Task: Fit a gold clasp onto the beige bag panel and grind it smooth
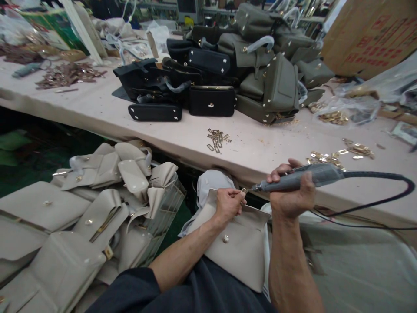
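A beige handbag lies across my lap with a small metal clasp on its front. At its upper edge, my left hand pinches a small gold metal plate between thumb and fingers. My right hand is wrapped round a grey electric screwdriver, its cable trailing to the right. The screwdriver points left, and its tip is close to the gold plate; whether they touch I cannot tell. Part of the bag is hidden behind my left hand and forearm.
Beige bags are piled at the left. Black bags and olive bags are heaped on the table. Small metal frames and gold plates lie near its front edge. A cardboard box stands at the back right.
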`<state>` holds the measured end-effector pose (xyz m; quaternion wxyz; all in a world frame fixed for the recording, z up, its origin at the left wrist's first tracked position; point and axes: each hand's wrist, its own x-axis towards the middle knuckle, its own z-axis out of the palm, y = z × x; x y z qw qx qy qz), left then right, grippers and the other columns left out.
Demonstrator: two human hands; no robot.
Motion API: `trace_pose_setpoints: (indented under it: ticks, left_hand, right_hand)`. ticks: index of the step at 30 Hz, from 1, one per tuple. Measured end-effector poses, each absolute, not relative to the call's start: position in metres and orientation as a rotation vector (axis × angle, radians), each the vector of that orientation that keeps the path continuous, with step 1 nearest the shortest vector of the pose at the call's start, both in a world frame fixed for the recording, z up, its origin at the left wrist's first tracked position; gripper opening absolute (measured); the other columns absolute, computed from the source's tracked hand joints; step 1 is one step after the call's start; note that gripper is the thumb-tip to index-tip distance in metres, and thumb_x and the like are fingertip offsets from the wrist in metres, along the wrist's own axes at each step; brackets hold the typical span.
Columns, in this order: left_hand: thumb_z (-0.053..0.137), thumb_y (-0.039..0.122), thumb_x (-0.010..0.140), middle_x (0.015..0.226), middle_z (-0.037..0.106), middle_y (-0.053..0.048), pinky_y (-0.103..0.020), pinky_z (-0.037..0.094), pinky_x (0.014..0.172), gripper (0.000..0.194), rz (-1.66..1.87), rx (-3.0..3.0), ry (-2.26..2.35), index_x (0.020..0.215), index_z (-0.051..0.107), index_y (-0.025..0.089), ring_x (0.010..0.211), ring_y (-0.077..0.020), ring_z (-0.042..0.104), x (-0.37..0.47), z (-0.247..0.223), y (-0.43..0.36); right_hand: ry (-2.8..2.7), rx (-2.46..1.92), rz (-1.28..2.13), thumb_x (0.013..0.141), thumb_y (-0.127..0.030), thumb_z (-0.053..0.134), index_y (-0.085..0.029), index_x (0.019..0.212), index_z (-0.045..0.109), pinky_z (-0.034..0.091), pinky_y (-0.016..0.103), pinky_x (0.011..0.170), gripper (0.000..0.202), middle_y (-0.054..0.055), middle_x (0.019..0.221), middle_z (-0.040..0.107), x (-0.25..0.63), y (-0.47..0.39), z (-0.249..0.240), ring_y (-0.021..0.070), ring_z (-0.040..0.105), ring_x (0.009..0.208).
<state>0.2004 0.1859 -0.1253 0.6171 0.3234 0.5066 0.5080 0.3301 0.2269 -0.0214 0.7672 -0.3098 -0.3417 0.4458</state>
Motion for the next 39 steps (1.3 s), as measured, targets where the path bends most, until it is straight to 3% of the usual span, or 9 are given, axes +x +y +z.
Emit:
trace_pose_setpoints:
  ticks: [8,28,33,39]
  left_hand:
    - [0.077,0.044,0.08,0.065,0.073,-0.008,-0.02,0.03,0.03,0.036,1.147,0.756,1.21,0.079,0.073,0.008,0.031,-0.0078,0.048,0.201,-0.123,0.185]
    - [0.075,0.04,0.08,0.062,0.071,-0.007,-0.019,0.028,0.03,0.031,1.156,0.758,1.209,0.076,0.073,0.009,0.03,-0.0072,0.046,0.2,-0.117,0.184]
    - [0.075,0.041,0.079,0.06,0.07,-0.006,-0.02,0.028,0.031,0.031,1.134,0.78,1.23,0.072,0.072,0.01,0.031,-0.008,0.047,0.2,-0.115,0.183]
    - [0.074,0.04,0.079,0.058,0.067,-0.005,-0.021,0.03,0.03,0.031,1.163,0.796,1.14,0.069,0.071,0.011,0.03,-0.009,0.047,0.199,-0.118,0.181]
  right_hand:
    - [-0.774,-0.699,0.913,0.078,-0.042,0.072,-0.017,0.106,0.067,0.045,0.028,0.052,0.037,0.001,0.077,0.057,0.326,0.227,-0.023,0.0123,0.052,0.057]
    - [-0.904,-0.707,0.909,0.081,-0.033,0.074,-0.02,0.107,0.068,0.046,0.028,0.052,0.03,-0.001,0.074,0.058,0.312,0.221,-0.025,0.0112,0.053,0.055]
    - [-1.013,-0.765,0.969,0.076,-0.029,0.085,-0.022,0.101,0.067,0.047,0.027,0.047,0.032,-0.005,0.068,0.056,0.309,0.223,-0.028,0.0101,0.052,0.049]
    - [-1.089,-0.877,1.191,0.062,-0.012,0.095,-0.016,0.089,0.071,0.049,0.025,0.045,0.036,0.001,0.076,0.065,0.311,0.228,-0.024,0.0116,0.057,0.058]
